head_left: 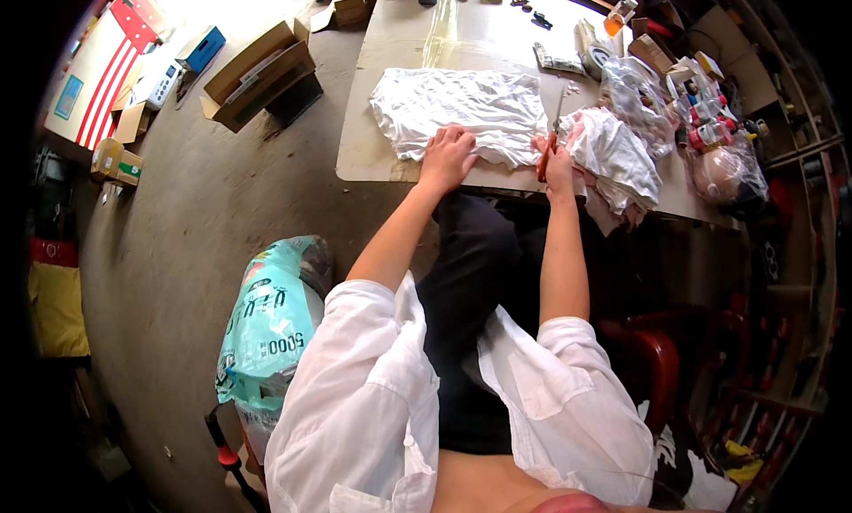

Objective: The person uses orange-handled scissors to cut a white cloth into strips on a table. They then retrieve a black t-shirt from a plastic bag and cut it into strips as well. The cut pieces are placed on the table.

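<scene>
A white cloth garment [461, 109], wrinkled, is spread along the near side of the table [382, 51]. My left hand [448, 155] rests on its near edge, palm down, fingers pointing away over the fabric. Scissors with orange-red handles [546, 156] are gripped in my right hand [559, 171], beside the garment's right end. Their blades point away from me, towards the far side. Just right of the scissors lies a heap of white and pinkish cloth [612, 153], partly hanging over the table's near edge.
Clear plastic bags [635, 100], bottles and packages crowd the table's right side. A teal printed sack [271, 318] stands on the floor at my left. Farther off is an open cardboard box [262, 74]. A dark red chair [652, 362] is at my right.
</scene>
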Action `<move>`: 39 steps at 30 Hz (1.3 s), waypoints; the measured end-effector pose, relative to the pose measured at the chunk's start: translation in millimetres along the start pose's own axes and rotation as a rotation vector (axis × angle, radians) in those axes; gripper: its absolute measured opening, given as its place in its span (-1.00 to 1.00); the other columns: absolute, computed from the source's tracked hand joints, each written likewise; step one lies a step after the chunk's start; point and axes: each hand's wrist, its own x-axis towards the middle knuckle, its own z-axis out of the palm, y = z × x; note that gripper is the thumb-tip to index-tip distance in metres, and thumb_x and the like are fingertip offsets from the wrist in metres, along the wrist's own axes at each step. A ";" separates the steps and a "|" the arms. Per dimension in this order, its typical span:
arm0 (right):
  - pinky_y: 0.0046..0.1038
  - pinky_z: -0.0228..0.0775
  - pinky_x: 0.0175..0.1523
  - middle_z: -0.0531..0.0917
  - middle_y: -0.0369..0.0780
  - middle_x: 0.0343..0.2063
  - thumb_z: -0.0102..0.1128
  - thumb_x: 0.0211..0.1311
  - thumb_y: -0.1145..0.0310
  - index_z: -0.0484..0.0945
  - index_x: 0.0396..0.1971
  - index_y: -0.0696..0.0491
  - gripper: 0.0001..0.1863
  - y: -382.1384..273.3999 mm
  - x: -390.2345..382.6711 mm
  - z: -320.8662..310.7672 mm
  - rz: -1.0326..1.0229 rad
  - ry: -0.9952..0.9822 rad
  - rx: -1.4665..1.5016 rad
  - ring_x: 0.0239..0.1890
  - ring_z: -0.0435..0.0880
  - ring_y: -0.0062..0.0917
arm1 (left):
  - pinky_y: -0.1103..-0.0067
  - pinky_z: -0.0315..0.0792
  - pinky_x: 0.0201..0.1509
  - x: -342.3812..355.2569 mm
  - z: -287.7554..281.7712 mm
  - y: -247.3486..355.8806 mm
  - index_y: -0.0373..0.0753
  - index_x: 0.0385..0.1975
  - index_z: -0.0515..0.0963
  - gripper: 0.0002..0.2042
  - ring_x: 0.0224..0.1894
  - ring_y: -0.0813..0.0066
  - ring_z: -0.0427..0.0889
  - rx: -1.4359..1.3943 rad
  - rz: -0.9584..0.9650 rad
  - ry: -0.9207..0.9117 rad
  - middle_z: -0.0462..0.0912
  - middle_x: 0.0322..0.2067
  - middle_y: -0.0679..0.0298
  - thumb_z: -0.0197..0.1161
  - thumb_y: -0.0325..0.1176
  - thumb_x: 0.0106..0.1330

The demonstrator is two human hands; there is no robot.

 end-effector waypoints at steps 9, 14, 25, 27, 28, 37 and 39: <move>-0.57 0.30 -0.32 0.59 -0.30 -0.48 0.16 0.25 0.17 0.54 -0.39 0.17 -0.69 9.9 0.6 -5.4 -0.065 0.212 -0.087 -0.43 0.51 -0.67 | 0.36 0.31 0.06 -2.5 2.9 -0.3 -0.22 -0.30 0.49 -0.78 -0.02 0.17 0.39 -0.069 0.010 0.179 0.46 -0.14 0.23 0.29 -0.39 0.04; -0.65 0.31 -0.29 0.64 -0.31 -0.42 0.19 0.25 0.19 0.57 -0.28 0.21 -0.67 -8.3 -24.7 11.5 0.042 0.001 -0.169 -0.44 0.51 -0.72 | 0.39 0.36 0.03 -2.9 3.6 -9.5 -0.24 -0.34 0.54 -0.82 -0.08 0.17 0.45 -0.060 0.011 0.166 0.54 -0.22 0.21 0.26 -0.44 0.02; -0.63 0.30 -0.52 0.47 -0.40 -0.63 0.16 0.19 -0.11 0.47 -0.36 0.09 -0.52 0.1 -62.2 10.0 0.196 -0.254 -0.135 -0.62 0.44 -0.75 | 0.37 0.47 -0.06 5.6 -6.3 -22.6 -0.25 -0.31 0.55 -0.84 -0.13 0.18 0.56 0.102 0.098 0.030 0.59 -0.26 0.18 0.17 -0.49 0.09; -0.63 0.30 -0.55 0.45 -0.41 -0.64 0.11 0.18 -0.19 0.46 -0.32 0.08 -0.46 -7.2 -91.6 16.7 0.309 -0.336 -0.102 -0.63 0.42 -0.77 | 0.38 0.50 -0.11 14.9 -7.9 -22.3 -0.29 -0.34 0.54 -0.86 -0.15 0.17 0.57 0.164 0.071 -0.049 0.59 -0.30 0.11 0.16 -0.50 0.08; -0.64 0.30 -0.55 0.44 -0.41 -0.63 0.11 0.15 -0.23 0.46 -0.31 0.08 -0.43 -8.2 -102.4 20.4 0.343 -0.372 -0.105 -0.64 0.41 -0.75 | 0.36 0.52 -0.15 21.2 -9.5 -23.2 -0.31 -0.39 0.57 -0.88 -0.19 0.13 0.59 0.184 0.071 -0.073 0.59 -0.33 0.07 0.15 -0.50 0.07; -0.58 0.43 -0.46 0.43 -0.37 -0.60 0.01 0.08 -0.39 0.42 -0.32 0.10 -0.29 -27.1 -143.7 41.9 0.522 -0.576 -0.101 -0.58 0.45 -0.68 | 0.33 0.47 -0.16 33.2 -4.0 -27.3 -0.26 -0.51 0.60 -0.88 -0.27 0.10 0.58 0.162 -0.147 -0.092 0.58 -0.41 0.09 0.16 -0.40 0.03; -0.58 0.45 -0.44 0.46 -0.36 -0.57 0.00 0.07 -0.40 0.44 -0.33 0.07 -0.29 -24.4 -140.3 47.3 0.514 -0.591 -0.091 -0.56 0.47 -0.68 | 0.33 0.47 -0.18 19.3 -5.0 -24.3 -0.27 -0.52 0.59 -0.89 -0.28 0.10 0.58 0.073 -0.125 -0.005 0.58 -0.42 0.10 0.16 -0.40 0.04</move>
